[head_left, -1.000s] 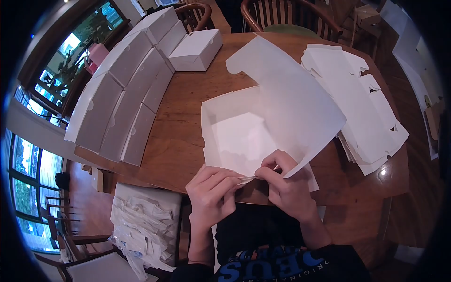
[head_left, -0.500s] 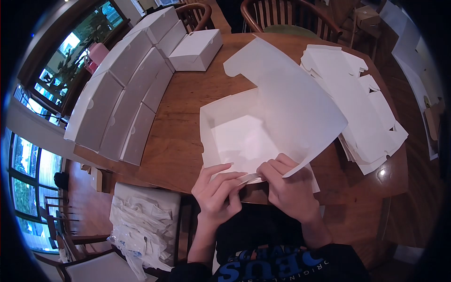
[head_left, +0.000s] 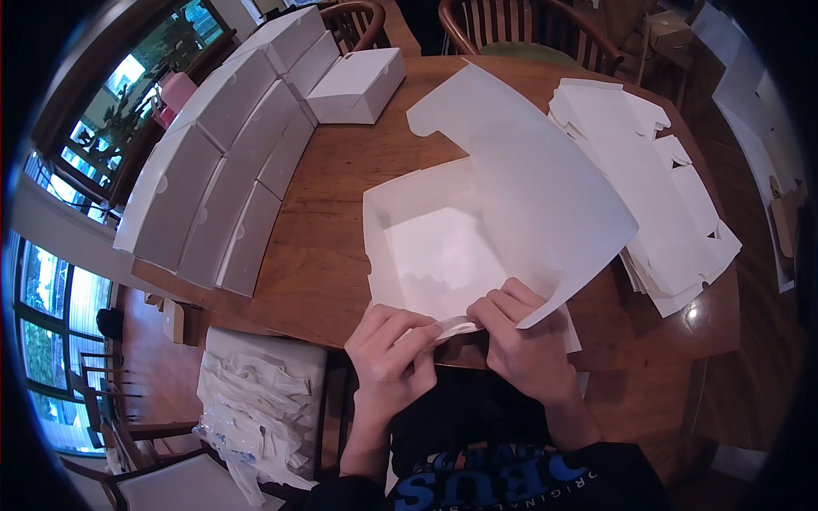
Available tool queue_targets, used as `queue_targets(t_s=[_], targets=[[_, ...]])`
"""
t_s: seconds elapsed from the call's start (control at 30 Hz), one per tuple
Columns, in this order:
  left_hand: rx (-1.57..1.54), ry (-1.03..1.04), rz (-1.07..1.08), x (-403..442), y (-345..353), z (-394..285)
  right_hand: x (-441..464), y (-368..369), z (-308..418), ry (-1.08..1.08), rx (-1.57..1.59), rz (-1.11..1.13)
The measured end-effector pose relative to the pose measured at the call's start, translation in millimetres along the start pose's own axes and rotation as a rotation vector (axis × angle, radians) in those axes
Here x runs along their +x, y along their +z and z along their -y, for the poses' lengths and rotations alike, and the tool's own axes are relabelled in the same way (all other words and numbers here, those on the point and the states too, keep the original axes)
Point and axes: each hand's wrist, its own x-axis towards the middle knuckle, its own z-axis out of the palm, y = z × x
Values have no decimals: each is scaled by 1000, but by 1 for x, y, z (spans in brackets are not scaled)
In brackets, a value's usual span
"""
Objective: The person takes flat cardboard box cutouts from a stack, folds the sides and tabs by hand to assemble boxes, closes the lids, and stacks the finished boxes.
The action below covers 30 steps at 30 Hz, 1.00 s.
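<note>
A white cardboard box stands on the wooden table in front of me, partly folded, its lid flap raised and leaning to the right. My left hand pinches the near wall of the box at its left part, fingers curled over the edge. Beside it, my right hand grips the same near wall further right, under the lid's lower corner. Between the two hands the wall's edge bends in a small curve. The fingertips inside the fold are partly hidden.
Closed white boxes are stacked at the left of the table, one more behind them. Flat unfolded box blanks lie in a pile at the right. Plastic bags rest on a seat at lower left. Wooden chairs stand beyond.
My left hand's fingers have curled in from a more spread pose and now close on the box's near edge. The lid flap has shifted very slightly right.
</note>
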Motion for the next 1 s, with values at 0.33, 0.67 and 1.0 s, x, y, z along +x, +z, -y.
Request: queue_targets(t_s=[0.33, 0.67, 1.0], targets=[[-53, -17, -4, 4, 3, 0, 0, 1, 1, -12, 12, -3], [67, -18, 28, 5, 10, -10, 3, -4, 4, 11, 16, -3], [143, -91, 109, 14, 4, -17, -4, -4, 6, 119, 107, 34]])
